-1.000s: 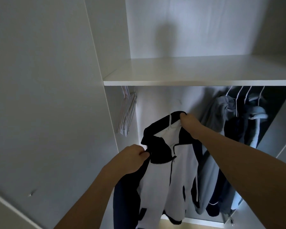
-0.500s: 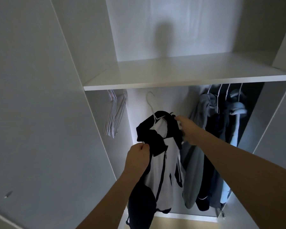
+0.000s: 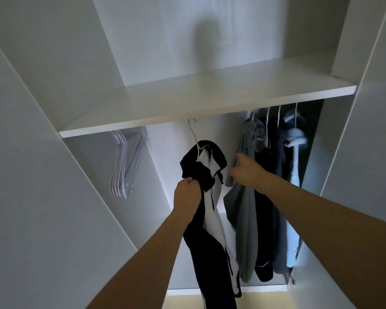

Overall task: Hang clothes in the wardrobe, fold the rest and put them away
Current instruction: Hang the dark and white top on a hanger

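While hung from a white hanger (image 3: pixel 193 134) hooked under the shelf (image 3: pixel 187 108), right of the spare hangers (image 3: pixel 125 166), black-and-white jacket (image 3: pixel 206 175) gripped at the collar by left hand (image 3: pixel 187 195), fingers curled tight. Right hand (image 3: pixel 245 171) at the grey garment (image 3: pixel 243 208), fingers loosely bent, grip impossible to tell. Could tug the hook off the unseen rail, or snag neighbouring clothes.

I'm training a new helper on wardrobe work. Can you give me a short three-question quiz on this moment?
1. True or false: the left hand grips the navy-and-white jacket.
2. Where do the spare hangers hang: A left, B right?
3. What does the right hand touch?

Key: 1 true; 2 A; 3 the grey garment beside the jacket.
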Demonstrator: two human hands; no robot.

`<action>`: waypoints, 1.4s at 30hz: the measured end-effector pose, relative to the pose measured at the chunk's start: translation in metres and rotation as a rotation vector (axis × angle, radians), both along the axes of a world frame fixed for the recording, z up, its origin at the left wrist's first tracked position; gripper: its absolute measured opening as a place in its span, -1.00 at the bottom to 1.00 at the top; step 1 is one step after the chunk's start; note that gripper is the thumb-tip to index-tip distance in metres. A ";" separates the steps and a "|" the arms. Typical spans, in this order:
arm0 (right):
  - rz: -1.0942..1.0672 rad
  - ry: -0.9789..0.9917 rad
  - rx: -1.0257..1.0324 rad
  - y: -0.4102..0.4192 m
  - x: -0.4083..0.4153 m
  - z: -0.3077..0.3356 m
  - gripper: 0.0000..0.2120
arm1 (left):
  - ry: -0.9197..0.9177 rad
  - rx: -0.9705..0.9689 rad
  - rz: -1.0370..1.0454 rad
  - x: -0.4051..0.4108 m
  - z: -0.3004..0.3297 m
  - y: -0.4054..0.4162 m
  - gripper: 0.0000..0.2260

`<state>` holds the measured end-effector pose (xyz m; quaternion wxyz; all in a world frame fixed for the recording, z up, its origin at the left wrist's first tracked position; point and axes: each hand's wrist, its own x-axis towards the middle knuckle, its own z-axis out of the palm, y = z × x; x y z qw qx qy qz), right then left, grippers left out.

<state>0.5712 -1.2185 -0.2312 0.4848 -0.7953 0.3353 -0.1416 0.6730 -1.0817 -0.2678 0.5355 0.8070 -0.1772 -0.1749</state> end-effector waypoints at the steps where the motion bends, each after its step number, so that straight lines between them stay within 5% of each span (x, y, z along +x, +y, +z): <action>1: 0.018 0.003 -0.012 -0.003 0.000 0.001 -0.62 | 0.005 -0.002 0.000 0.003 0.000 -0.010 -0.72; 8: -0.013 0.075 -0.131 -0.050 -0.004 0.013 -0.95 | -0.046 0.017 -0.083 0.024 0.003 -0.074 -0.69; 21: -0.140 0.047 -0.157 -0.144 0.035 0.017 -0.80 | -0.156 0.070 -0.199 0.041 -0.005 -0.178 -0.75; 24: -0.126 0.029 -0.155 -0.162 0.044 0.013 -0.89 | -0.164 0.097 -0.192 0.048 -0.008 -0.200 -0.79; 29: -0.075 0.018 -0.167 -0.183 0.073 -0.005 -0.67 | -0.143 0.119 -0.165 0.050 -0.019 -0.227 -0.81; 42: -0.117 0.096 -0.150 -0.223 0.116 -0.039 -0.71 | -0.102 0.195 -0.183 0.055 -0.041 -0.260 -0.81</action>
